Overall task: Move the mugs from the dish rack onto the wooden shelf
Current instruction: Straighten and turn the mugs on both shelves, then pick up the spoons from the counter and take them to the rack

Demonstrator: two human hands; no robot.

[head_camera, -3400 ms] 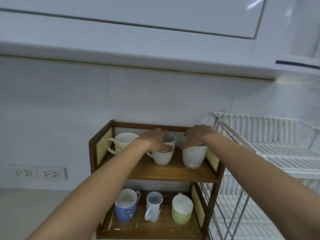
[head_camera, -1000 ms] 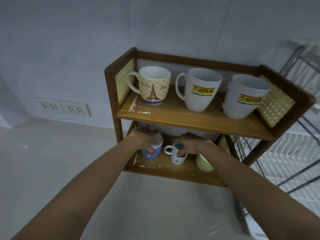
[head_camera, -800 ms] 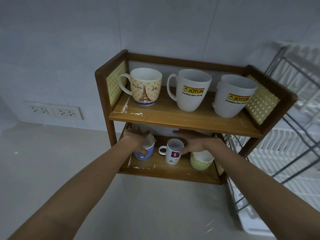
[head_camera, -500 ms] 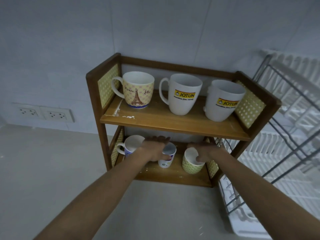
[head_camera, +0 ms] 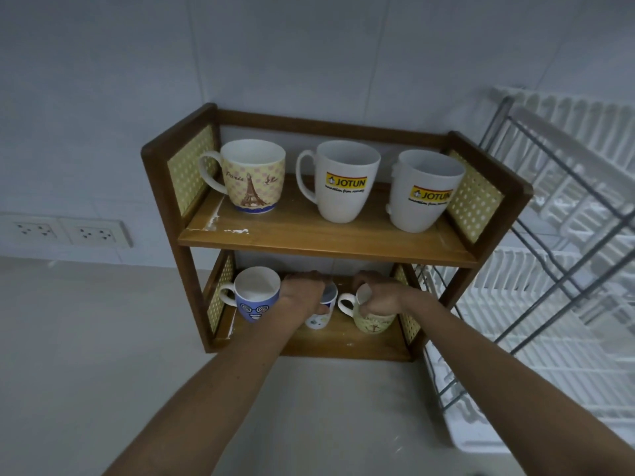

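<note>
The wooden shelf has two tiers. On top stand a yellow Paris mug and two white Jotun mugs. Below, a blue mug with a face stands free at the left. My left hand grips the rim of the small white mug in the middle. My right hand grips the rim of the green mug at the right, its handle pointing left. Both mugs rest on the lower board.
The white wire dish rack stands right of the shelf, touching its side; no mugs show in it. Two wall sockets sit at the left. A pale countertop lies in front.
Both hands stay on the same two lower mugs. The green mug has turned so its handle now faces left. The view has shifted slightly.
</note>
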